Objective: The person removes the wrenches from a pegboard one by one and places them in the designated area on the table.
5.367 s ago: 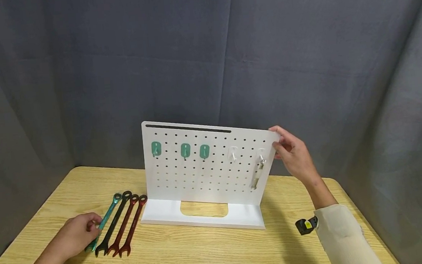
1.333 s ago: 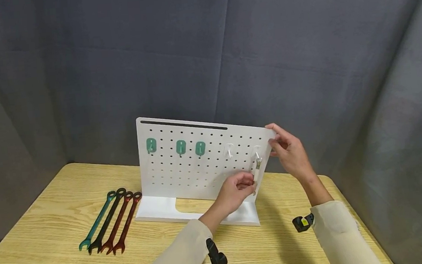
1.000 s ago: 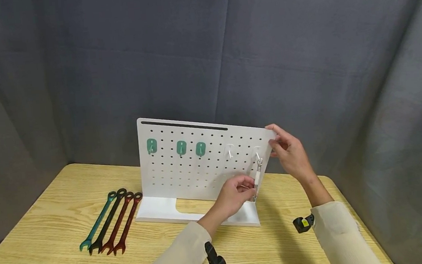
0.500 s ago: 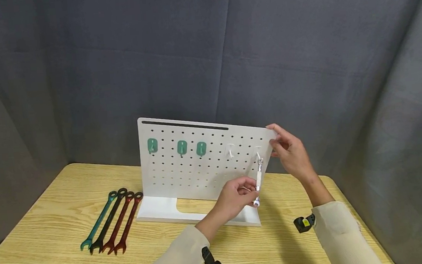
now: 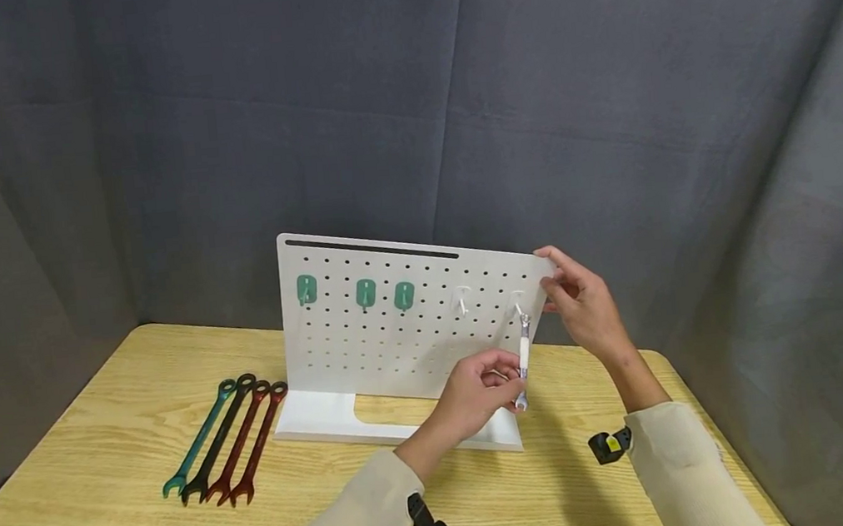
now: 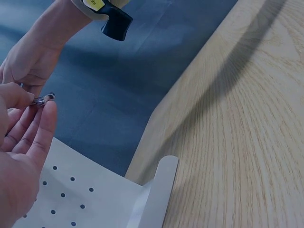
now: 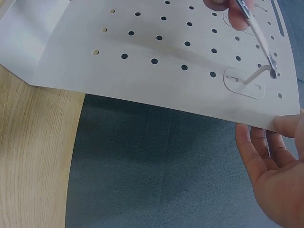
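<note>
My left hand [image 5: 473, 388] pinches the lower part of a silver combination wrench [image 5: 525, 352] between thumb and fingers. The wrench's ring end sits right at the tip of the rightmost white hook [image 7: 256, 75], as the right wrist view shows, and its open end points down toward me. In the left wrist view only one end of the wrench [image 6: 43, 99] peeks out between the fingers. At the top right corner of the white pegboard [image 5: 383, 383], my right hand [image 5: 583, 303] grips the edge, thumb in front and fingers behind.
A second white hook [image 5: 462, 302] and three green hooks [image 5: 366, 294] run across the board. Left of its base lie a teal wrench [image 5: 200, 441], a black wrench [image 5: 219, 439] and two dark red wrenches [image 5: 260, 444]. Grey curtains [image 5: 290, 141] stand behind the wooden table [image 5: 92, 459].
My left hand has come from the teal wrench to the silver one and gripped it. The silver wrench's lower end has swung out from the board. My right hand keeps its grip.
</note>
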{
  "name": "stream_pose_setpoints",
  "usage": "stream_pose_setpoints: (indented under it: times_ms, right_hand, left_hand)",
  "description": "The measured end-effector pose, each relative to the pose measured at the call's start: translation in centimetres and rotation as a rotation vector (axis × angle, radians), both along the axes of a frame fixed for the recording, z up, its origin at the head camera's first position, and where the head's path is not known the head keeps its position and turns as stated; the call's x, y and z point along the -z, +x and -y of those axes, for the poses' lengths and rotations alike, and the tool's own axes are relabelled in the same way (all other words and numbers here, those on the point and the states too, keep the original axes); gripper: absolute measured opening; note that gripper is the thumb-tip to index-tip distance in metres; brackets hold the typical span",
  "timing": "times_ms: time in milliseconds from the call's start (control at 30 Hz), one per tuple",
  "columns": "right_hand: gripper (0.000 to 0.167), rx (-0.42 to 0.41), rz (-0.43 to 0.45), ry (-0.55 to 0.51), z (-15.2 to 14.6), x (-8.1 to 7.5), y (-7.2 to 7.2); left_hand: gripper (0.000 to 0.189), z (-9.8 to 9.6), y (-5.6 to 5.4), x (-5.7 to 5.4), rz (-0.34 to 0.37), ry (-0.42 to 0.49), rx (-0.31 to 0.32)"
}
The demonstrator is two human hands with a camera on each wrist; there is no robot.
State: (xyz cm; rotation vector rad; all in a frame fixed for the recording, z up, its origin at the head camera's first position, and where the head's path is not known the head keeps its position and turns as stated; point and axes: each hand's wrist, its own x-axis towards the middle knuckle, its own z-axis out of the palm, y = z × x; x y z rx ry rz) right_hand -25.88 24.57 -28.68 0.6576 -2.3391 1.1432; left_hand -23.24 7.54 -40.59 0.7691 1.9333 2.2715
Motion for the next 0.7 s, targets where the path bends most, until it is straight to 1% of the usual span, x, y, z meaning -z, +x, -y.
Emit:
stream_pose_setpoints:
  times_ms: [400,567,700]
  right_hand:
    - [0.037,-0.001,-0.002,0.007,0.09,0.06,0.08]
    - [0.037,-0.005,0.001,0.004,0.09,0.04,0.06]
    - [0.037,-0.008,0.007,-0.003,-0.08,0.06,0.0]
  left_hand:
    - [0.016,0.08,0.39,-0.21,-0.022,-0.02,-0.014]
    - [0.017,0.36,0.31,0.04,-0.035,-0.027,-0.01]
    - [0.017,0.78,0.38,0.1,-0.04,-0.035,0.004]
